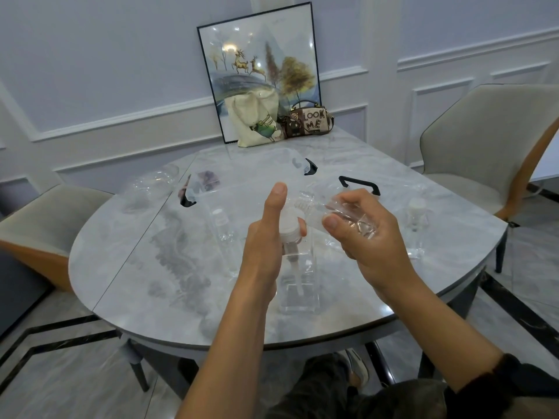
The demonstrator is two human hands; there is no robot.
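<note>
Over the middle of the marble table [127, 267], my left hand [266, 240] holds a white pump cap [291, 228] with its dip tube hanging down, thumb raised. My right hand [366, 234] grips a small clear plastic bottle [329, 210], tilted with its threaded neck pointing left toward the cap. The cap and the bottle neck are close but apart. Below the hands a clear rectangular container [299, 285] lies on the table.
A clear storage box with black latches [360, 184] sits behind the hands. Another small bottle with a white cap [417, 216] stands at the right, a clear bowl [151, 184] at the left. A tote bag [257, 122], a handbag [308, 122] and a framed picture [260, 65] are at the far edge. Chairs flank the table.
</note>
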